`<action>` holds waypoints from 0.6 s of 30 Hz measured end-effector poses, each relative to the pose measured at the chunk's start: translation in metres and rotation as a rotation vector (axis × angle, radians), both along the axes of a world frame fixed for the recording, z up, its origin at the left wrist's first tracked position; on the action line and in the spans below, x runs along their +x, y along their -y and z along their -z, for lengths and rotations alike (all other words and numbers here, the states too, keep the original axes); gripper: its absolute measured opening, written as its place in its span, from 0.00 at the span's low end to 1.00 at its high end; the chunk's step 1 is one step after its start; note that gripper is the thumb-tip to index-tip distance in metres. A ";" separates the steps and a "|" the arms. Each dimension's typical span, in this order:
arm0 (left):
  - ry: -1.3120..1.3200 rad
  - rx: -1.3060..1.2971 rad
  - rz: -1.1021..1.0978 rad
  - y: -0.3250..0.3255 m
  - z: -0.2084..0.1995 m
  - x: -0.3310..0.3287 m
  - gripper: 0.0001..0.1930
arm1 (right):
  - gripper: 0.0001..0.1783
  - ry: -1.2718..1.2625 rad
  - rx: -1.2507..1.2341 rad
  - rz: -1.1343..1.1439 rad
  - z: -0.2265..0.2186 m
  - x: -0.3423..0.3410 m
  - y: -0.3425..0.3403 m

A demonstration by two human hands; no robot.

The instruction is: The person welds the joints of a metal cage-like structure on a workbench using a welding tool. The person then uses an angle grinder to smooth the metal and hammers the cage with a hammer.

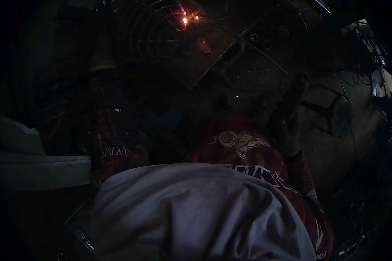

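My right hand (288, 134), in what looks like a glove, is closed round the dark handle of an electrode holder (295, 92). A long thin welding rod (259, 51) runs from the holder up and left toward a metal sheet (198, 65). Near the rod's far end, small orange-white glowing spots (185, 21) light the edge of a round wire cage (150, 32). My left hand (102, 55) wears a glove with a yellow cuff and reaches forward beside the cage's left side. Darkness hides its fingers and anything they touch.
A pale cloth (200, 209) fills the lower middle, over my dark red printed clothing. White panel-like pieces (43, 169) stand at left. A small stool-like object (340, 115) is at right, with cables (361, 78) beyond it. Most of the surroundings are very dark.
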State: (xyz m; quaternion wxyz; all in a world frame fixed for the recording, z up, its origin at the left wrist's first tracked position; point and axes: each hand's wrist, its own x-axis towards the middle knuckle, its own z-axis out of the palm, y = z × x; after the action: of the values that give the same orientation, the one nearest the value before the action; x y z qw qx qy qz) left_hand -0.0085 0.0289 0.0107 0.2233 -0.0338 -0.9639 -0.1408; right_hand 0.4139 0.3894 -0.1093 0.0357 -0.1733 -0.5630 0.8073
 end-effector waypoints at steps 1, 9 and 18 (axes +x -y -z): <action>0.005 0.005 -0.007 -0.001 -0.001 -0.001 0.26 | 0.31 0.011 0.040 0.007 -0.001 0.000 0.001; 0.064 0.044 -0.070 -0.006 -0.009 0.001 0.30 | 0.30 0.028 0.072 0.002 0.005 0.009 0.003; 0.225 -0.005 -0.301 -0.045 -0.026 0.014 0.34 | 0.30 0.026 0.059 -0.014 -0.004 0.004 0.003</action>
State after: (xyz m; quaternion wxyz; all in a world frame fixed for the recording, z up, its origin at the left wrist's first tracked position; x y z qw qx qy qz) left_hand 0.0059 0.0737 0.0371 0.1325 0.1264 -0.9773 -0.1065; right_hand 0.4175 0.3865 -0.1054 0.0276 -0.1787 -0.5883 0.7882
